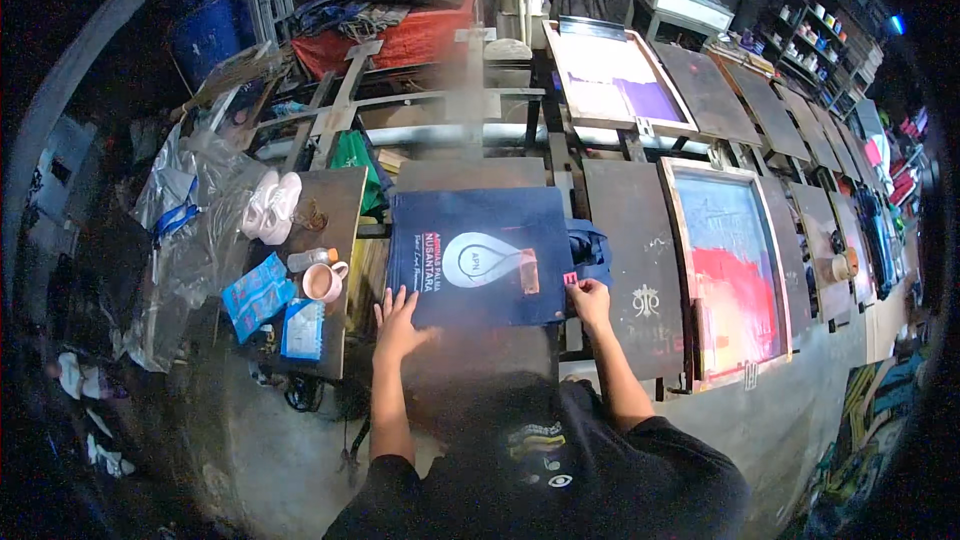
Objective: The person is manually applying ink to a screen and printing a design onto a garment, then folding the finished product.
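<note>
A flat piece of navy cloth, perhaps a bag or garment, lies on a dark board in front of me. It bears a white drop-shaped print, light and red lettering, and a reddish-brown patch near the drop's tip. More navy fabric bunches beyond its right edge. My left hand rests with fingers spread at the cloth's near left corner. At the near right edge, my right hand is closed in a pinch beside a small pinkish-red tag, which shows at its fingertips.
On a board to the left are a mug, a small bottle, a blue packet and pale shoes. Framed printing screens stand to the right, one with red ink, another with purple. Several dark boards continue rightward.
</note>
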The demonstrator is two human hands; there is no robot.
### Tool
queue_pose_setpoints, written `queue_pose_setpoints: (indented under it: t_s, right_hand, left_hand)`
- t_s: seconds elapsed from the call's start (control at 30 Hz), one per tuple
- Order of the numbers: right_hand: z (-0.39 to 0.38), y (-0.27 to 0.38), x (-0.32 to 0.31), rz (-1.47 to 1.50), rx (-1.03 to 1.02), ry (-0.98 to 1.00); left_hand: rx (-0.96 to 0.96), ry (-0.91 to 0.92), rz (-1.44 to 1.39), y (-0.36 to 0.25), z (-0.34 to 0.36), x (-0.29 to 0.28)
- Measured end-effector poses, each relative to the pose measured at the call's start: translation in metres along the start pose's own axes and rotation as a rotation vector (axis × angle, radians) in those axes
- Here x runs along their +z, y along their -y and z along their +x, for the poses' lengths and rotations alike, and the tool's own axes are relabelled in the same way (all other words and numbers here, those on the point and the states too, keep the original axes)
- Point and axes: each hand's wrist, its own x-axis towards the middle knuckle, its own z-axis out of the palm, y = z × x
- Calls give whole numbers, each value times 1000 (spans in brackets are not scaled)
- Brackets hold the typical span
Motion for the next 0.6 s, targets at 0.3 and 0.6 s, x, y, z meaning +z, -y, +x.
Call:
queue_pose_setpoints:
  t_s: [0.3, 0.6]
  right_hand:
    - [-12, -3, 14, -138, -48, -121]
    - [-32, 56, -13, -475, 173, -49]
  left_hand:
    - [-237, 152, 90, -10, 35, 2]
    - [-211, -27, 128, -2, 51, 17]
